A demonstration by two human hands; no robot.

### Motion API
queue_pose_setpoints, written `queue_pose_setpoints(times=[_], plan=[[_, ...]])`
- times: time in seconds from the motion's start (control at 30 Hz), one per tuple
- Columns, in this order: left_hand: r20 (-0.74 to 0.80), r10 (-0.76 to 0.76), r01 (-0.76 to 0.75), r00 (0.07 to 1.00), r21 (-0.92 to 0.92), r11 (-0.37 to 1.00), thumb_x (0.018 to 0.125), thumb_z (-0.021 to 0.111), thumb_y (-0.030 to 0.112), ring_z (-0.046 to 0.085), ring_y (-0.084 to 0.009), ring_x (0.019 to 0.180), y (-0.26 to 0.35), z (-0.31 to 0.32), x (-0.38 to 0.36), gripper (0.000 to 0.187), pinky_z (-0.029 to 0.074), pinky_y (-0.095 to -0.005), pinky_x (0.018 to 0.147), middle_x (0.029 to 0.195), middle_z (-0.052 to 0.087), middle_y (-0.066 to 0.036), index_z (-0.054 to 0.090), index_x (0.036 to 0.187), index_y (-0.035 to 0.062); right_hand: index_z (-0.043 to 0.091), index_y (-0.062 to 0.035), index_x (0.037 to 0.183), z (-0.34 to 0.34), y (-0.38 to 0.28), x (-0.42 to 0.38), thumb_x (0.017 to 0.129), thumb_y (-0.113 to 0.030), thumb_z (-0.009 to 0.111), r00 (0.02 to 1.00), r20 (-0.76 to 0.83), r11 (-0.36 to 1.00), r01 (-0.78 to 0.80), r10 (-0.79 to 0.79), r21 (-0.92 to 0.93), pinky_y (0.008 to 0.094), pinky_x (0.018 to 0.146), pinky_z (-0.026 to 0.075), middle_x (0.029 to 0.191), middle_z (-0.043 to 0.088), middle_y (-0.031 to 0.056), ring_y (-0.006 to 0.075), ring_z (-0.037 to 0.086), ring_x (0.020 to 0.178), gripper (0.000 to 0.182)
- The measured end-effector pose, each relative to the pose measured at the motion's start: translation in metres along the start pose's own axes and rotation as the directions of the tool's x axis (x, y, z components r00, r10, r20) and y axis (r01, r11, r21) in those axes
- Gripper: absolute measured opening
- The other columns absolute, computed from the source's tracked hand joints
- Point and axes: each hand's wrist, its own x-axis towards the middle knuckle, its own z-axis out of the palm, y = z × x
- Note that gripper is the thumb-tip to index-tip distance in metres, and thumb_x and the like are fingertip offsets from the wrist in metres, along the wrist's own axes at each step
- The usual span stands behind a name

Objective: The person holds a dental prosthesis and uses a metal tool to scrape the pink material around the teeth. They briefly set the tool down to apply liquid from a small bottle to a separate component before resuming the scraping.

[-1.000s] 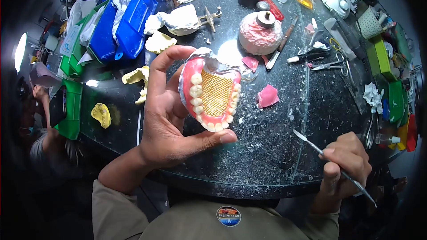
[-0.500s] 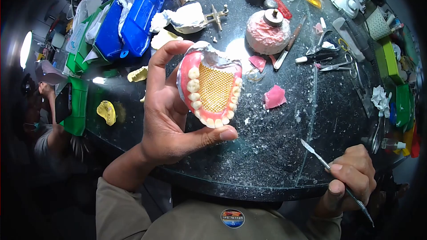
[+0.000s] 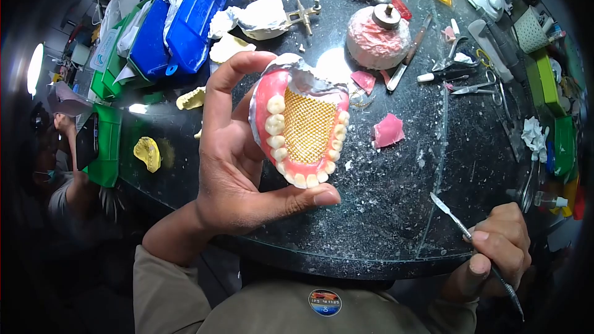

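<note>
My left hand (image 3: 232,154) holds up a wax denture (image 3: 301,124) between thumb and fingers: pink gum, a row of white teeth, a gold mesh palate, on a grey plaster cast. It hangs above the dark glass table (image 3: 396,210). My right hand (image 3: 498,250) rests at the table's near right edge, closed on a thin metal wax knife (image 3: 473,241) whose blade points up and left. The knife is well apart from the denture.
Pink wax pieces (image 3: 388,130) and white crumbs lie on the glass. A wax-coated burner (image 3: 378,39), scissors (image 3: 476,86), plaster casts (image 3: 260,15), blue bins (image 3: 185,21) and green trays (image 3: 102,145) ring the table. Another person (image 3: 59,167) sits at the left.
My left hand has brought the denture slightly closer and to the right. My right hand with the knife has slid a little down and right along the table edge.
</note>
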Motion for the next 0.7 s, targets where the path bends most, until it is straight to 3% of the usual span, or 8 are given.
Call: queue_pose_setpoints(times=[0.7], plan=[[0.087,0.03,-0.029,0.996,-0.009,1.0,0.053,0.087,0.023,0.06,-0.026,0.094,-0.0049,-0.0049,-0.0003,0.118,0.053,-0.0355,0.079,0.124,0.042,-0.017,0.006,0.136,0.0034,0.05,-0.0033,0.081,0.0013,0.0,0.0003,0.089,-0.035,0.05,0.999,-0.036,1.0,0.002,-0.002,0.0,0.0275,0.044,0.029,0.056,0.043,0.0038,0.0137,0.038,0.046,0.032]])
